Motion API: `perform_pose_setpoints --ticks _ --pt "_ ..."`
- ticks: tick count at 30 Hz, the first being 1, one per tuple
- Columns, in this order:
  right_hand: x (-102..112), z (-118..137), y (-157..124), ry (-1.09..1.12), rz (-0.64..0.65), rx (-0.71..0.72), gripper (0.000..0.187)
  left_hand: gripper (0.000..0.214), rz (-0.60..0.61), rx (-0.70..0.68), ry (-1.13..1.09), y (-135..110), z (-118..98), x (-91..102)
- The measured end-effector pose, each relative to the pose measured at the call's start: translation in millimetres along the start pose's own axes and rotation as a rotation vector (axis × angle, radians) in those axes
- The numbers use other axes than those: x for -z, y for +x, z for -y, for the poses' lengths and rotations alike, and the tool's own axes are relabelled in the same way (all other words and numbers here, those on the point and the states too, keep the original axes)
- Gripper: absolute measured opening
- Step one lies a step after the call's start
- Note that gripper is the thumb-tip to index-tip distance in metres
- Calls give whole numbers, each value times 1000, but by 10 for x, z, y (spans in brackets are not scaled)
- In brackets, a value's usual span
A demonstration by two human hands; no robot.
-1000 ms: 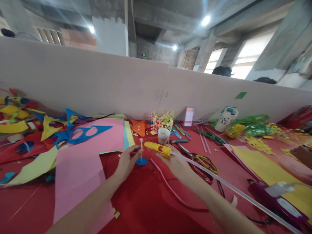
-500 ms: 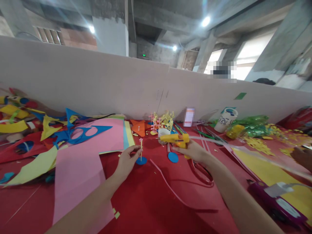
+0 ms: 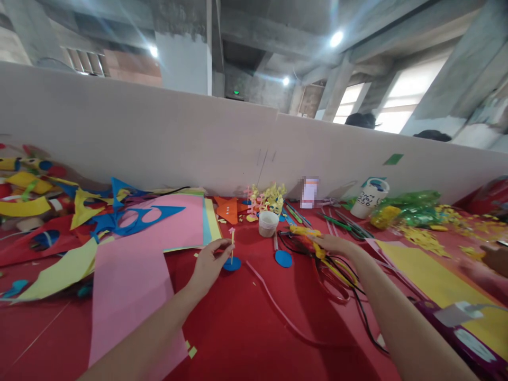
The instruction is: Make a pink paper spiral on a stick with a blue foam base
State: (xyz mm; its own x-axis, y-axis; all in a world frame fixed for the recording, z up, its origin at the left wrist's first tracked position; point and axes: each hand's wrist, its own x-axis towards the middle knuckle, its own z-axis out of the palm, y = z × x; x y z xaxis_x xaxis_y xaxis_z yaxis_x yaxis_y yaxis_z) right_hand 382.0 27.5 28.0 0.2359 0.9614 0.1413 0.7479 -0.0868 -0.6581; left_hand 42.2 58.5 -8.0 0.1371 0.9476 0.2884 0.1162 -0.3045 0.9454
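My left hand (image 3: pixel 212 259) is closed in a pinch on a thin yellow stick (image 3: pixel 232 244). The stick stands upright on a blue disc (image 3: pixel 232 264) and has a small pink piece at its top. Farther right, my right hand (image 3: pixel 335 246) is on a yellow hot glue gun (image 3: pixel 305 233), low over the red tabletop, its fingers partly hidden by the gun. A black cord (image 3: pixel 363 312) runs below that hand. Between the hands lie a second blue disc (image 3: pixel 283 259) and a white cup (image 3: pixel 268 224).
Pink sheets (image 3: pixel 130 296) and blue cut-outs (image 3: pixel 138 222) cover the left. Behind the cup stand small yellow and pink branched pieces (image 3: pixel 273 196). Pens, scissors (image 3: pixel 343 225), a marked white cup (image 3: pixel 367 200) and a purple power strip (image 3: pixel 456 333) lie right. Another person's hand (image 3: pixel 496 259) shows at the right edge.
My right hand has moved right with the glue gun, away from the white cup, and the gun has turned and sits lower. The left hand still pinches the stick on its disc.
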Motion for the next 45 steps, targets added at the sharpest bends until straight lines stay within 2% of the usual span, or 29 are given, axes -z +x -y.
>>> perform_pose_setpoints --ticks 2,4,5,8,11,14,17,21,26,32,37,45 --pt "-67 99 -66 -118 -36 -86 28 24 6 -5 16 1 20 0" --pt "-206 314 -229 -210 -75 -110 19 23 12 -10 28 2 36 -1" --pt "-308 454 -337 -288 -69 -61 17 23 15 -12 31 3 41 -2" --pt "-698 875 -653 -228 163 152 18 23 8 -10 37 3 45 -3" --pt "-1056 1099 -789 -263 151 293 20 23 2 -23 49 -2 38 3" --pt "-1214 1114 -730 -223 102 300 5 22 16 -56 59 -12 36 12" --pt "-1178 1115 -613 -95 68 290 9 22 27 -55 57 -18 44 9" --pt "-1064 1244 -523 154 -44 282 14 21 13 -19 43 -16 40 -12" --pt "-1084 1368 -504 228 -128 307 12 20 13 -22 26 -14 17 -22" --pt "-1069 1364 -511 248 -131 315 15 19 -8 -35 50 -18 17 -19" --pt "-1015 1359 -499 291 -112 338 17 21 33 -24 20 -29 -6 -39" --pt "-1079 1319 -494 302 -48 341 16 20 13 -41 80 -34 -12 -32"
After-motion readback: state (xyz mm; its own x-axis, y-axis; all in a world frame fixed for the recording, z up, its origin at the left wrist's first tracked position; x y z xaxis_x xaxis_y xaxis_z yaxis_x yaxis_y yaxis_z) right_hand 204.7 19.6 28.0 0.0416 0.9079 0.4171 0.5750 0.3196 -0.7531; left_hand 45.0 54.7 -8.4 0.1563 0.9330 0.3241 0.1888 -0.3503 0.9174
